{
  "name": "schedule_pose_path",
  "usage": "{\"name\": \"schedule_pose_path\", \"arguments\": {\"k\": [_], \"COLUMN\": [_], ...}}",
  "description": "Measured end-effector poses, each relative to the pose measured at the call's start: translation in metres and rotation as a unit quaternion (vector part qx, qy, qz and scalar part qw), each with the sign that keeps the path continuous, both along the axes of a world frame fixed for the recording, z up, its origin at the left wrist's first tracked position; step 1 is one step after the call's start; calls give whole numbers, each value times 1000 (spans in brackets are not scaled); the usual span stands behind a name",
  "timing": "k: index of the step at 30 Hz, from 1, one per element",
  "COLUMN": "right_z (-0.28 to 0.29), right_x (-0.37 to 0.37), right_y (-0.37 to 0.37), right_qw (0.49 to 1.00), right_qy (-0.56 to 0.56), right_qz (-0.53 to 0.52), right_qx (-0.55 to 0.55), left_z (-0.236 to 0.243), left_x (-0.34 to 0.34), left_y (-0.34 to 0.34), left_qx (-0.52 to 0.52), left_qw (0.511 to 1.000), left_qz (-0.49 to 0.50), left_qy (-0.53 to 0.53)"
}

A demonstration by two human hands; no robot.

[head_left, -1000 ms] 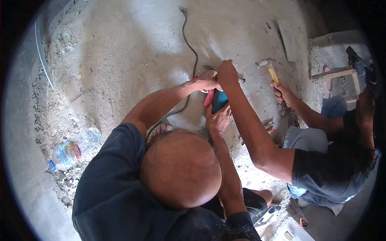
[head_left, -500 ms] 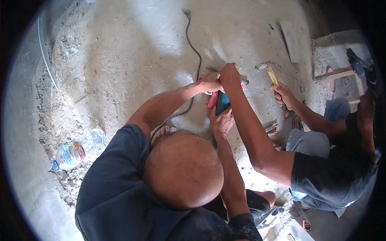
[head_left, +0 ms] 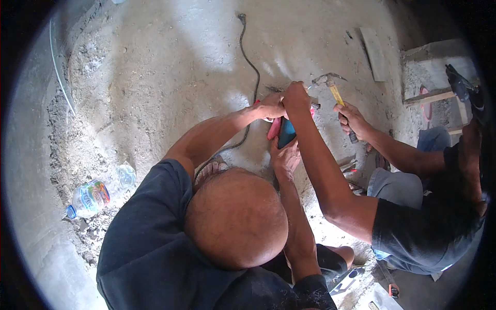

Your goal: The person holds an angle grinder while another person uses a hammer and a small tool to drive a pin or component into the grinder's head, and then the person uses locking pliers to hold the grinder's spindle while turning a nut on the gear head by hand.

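At left, printed on the wraparound label (head_left: 93, 196) of a blue-capped clear plastic bottle (head_left: 123, 179) lying on its side: blue lettering beside a red, orange and green design, too small to read surely. At right, on dark clothing (head_left: 421, 227): a small white mark (head_left: 448, 268), equally illegible.

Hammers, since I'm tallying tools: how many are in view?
1: the yellow-handled, metal-headed hammer, held in a co-worker's hand toward the right. Others may be hidden.

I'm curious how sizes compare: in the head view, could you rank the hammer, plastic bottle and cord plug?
1. Plastic bottle
2. Hammer, partly hidden and perhaps nearer the camera
3. Cord plug, clearly smallest
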State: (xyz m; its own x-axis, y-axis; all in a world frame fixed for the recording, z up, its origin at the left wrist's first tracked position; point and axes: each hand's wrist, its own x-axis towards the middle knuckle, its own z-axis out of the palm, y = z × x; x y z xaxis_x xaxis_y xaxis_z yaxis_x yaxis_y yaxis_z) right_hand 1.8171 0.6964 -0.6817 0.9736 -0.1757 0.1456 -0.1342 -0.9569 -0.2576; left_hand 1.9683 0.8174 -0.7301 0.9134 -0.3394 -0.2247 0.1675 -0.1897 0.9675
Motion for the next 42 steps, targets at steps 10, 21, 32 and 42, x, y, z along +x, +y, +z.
{"name": "schedule_pose_path", "arguments": {"k": [10,21,32,42], "right_z": [-4,0,-9,-7], "right_x": [1,0,3,1], "right_y": [-1,-2,-4,-5], "right_qw": [999,997,996,996], "right_qy": [-28,27,6,20], "right_qz": [15,15,40,37], "right_qx": [27,64,79,85], "left_z": [4,-23,4,15], "left_x": [-3,3,-4,-9], "left_y": [2,-2,3,5], "left_qx": [11,-2,-18,-42], "left_qw": [1000,998,999,996], "left_qz": [3,21,9,-12], "left_qy": [23,-57,-33,-79]}}
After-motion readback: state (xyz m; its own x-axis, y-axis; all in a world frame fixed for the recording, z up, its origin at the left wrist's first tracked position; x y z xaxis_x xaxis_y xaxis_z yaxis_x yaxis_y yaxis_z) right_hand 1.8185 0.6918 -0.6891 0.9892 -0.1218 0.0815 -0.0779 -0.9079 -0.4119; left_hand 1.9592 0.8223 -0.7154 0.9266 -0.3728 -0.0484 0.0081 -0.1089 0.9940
